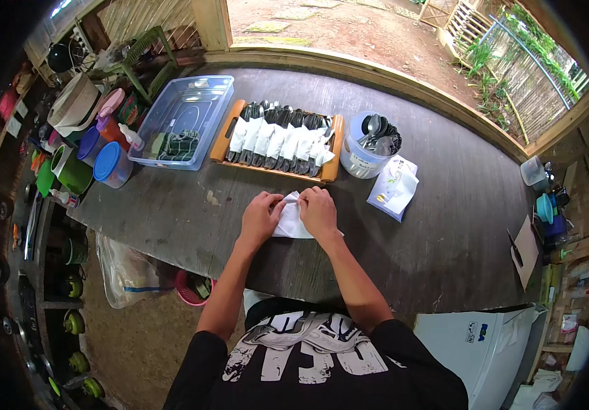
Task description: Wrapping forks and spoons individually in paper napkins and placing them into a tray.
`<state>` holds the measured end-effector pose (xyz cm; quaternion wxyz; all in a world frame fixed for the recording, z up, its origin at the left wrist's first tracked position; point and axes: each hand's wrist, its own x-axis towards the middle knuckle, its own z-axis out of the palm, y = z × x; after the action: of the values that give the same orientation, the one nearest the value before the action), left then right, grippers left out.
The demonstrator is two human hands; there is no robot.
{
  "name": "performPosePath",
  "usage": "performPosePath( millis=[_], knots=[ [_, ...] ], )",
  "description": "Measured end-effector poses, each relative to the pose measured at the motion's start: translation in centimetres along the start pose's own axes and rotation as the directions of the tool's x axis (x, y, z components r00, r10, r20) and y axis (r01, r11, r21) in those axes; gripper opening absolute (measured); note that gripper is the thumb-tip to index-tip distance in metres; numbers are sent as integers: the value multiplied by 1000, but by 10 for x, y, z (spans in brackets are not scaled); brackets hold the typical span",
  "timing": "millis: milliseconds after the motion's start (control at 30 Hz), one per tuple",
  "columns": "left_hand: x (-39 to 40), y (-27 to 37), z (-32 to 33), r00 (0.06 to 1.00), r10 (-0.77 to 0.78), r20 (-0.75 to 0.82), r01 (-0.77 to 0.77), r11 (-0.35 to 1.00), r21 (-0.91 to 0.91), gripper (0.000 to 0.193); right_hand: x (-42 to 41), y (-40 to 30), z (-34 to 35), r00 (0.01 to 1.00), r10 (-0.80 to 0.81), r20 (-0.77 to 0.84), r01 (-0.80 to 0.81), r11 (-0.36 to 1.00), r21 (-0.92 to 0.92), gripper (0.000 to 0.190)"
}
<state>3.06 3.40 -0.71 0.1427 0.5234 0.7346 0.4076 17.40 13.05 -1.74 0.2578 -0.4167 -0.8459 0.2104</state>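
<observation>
A white paper napkin (290, 224) lies on the dark wooden table (181, 215) in front of me. My left hand (262, 218) pinches its upper left part, and my right hand (319, 211) grips the upper right part. Whether anything is inside the folds is hidden. Just beyond my hands stands a wooden tray (336, 154) with several bundles of cutlery (275, 146), each wrapped in a white napkin. A round clear plastic tub (357, 163) to its right holds loose metal spoons (375, 124). Next to the tub is a pack of napkins (390, 192) with white sheets on top.
A clear plastic box (215, 118) with a dark checked cloth (179, 146) stands left of the tray. Lidded containers (112, 164) crowd the table's left edge. At far right lie cardboard (527, 251) and a dark knife-like tool (515, 248). A white appliance (474, 353) stands below right.
</observation>
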Motion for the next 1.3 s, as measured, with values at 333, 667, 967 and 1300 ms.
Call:
performPosePath(
  millis=[333, 667, 967, 1300],
  knots=[
    [8, -18, -9, 995, -25, -97, 10, 987, -160, 16, 4, 4, -13, 996, 3, 89, -17, 987, 157, 6],
    [14, -30, -16, 996, -86, -14, 83, 987, -138, 30, 4, 7, -9, 997, -53, 56, 44, 988, 151, 6],
    [17, -27, -15, 986, -164, 10, 164, 975, -151, 31, 3, 7, -14, 999, -14, 37, 7, 980, 200, 7],
    [14, -23, -16, 988, -154, -7, 151, 975, -163, 32, -1, 4, -10, 997, -44, -64, 55, 980, 192, 13]
  ],
)
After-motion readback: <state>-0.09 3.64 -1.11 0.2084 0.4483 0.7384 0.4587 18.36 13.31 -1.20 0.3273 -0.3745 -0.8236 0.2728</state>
